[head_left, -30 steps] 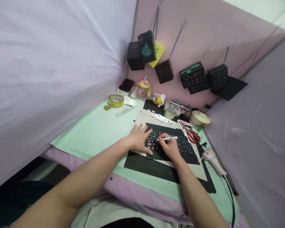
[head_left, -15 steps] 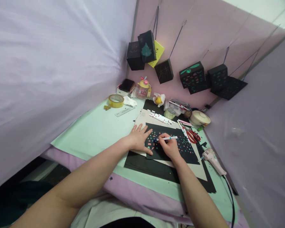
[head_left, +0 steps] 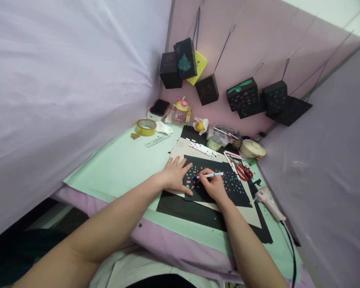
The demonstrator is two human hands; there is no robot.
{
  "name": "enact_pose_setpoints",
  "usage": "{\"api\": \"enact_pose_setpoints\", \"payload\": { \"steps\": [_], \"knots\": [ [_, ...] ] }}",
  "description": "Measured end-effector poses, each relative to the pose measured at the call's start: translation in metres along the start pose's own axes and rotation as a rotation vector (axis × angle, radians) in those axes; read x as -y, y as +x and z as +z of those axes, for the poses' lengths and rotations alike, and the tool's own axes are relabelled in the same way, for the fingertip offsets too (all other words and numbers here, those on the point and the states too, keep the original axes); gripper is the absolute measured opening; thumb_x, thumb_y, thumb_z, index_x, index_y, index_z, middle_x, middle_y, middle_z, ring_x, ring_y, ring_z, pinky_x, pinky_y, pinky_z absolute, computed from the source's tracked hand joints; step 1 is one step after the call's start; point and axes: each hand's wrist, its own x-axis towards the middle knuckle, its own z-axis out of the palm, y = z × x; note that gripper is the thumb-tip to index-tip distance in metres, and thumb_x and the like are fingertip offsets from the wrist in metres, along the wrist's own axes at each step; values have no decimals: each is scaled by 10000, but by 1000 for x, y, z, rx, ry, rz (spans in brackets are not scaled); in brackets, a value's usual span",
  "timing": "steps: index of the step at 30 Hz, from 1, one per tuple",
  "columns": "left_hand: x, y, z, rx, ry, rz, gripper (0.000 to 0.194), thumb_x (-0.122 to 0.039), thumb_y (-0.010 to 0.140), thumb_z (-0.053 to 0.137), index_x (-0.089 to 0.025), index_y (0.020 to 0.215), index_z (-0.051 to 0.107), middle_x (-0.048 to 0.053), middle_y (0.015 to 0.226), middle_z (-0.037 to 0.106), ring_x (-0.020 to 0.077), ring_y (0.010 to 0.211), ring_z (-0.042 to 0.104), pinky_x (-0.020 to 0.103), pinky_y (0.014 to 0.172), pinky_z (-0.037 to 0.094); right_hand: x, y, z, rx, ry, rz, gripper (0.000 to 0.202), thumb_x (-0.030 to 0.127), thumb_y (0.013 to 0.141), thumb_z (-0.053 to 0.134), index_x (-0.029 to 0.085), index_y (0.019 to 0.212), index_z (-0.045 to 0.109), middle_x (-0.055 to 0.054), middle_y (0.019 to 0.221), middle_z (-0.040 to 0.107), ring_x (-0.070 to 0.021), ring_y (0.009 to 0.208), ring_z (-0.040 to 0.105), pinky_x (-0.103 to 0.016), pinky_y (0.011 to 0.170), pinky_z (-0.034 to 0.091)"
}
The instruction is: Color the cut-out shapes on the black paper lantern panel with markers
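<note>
1. Pale-green worktop extends well left of the colour-flecked black paper near its front edge.
2. Left hand, splayed, straddles the paper's left edge.
3. Right hand grips a white-and-blue marker over it.
4. Lilac cloth lines both sides.

sheet: on the backing board
paper stack: under the backing board, on the surface
left hand: across the sheet's left edge
right hand: over the sheet, around the pen
markers: just behind the sheet
scissors: just right of the sheet
glue gun: right of the sheet
ruler: left of and behind the sheet
tape roll: likewise, farther from the sheet
bottle: well behind the sheet
hanging boxes: behind and above the sheet
</note>
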Motion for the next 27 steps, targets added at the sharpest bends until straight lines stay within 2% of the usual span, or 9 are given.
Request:
{"api": "enact_pose_setpoints", "payload": {
  "steps": [6,13,21,27],
  "knots": [
    [1,1,2,-6,14,5,1249,-887,521,493,-214,1493,91,129,1552,18,391,1398,-68,542,1099,-23,-1,0,0,-33,-35,4,184,287,851,496,194,714,577,6,656,590,-138,622,528,-252,624,402],
    [1,1,2,-9,8,7,1252,-896,514,489,-223,1493,93,125,1553,15,390,1397,-72,541,1100,-19,5,0,0,6,-5,-6,187,277,847,493,198,696,571,7,640,580,-136,609,518,-256,613,407],
    [0,0,0,-1,14,1,1240,-884,525,495,-218,1493,98,126,1552,21,389,1399,-61,540,1100,-11,-1,1,0,-28,-31,4,186,286,855,495,195,713,573,5,654,586,-138,616,520,-257,612,399],
    [1,1,1,-6,6,3,1223,-878,537,495,-223,1492,101,122,1553,20,383,1400,-65,536,1101,-19,2,1,1,0,9,-3,187,287,850,501,196,705,576,4,652,585,-140,622,522,-260,625,410]
  ]
}}
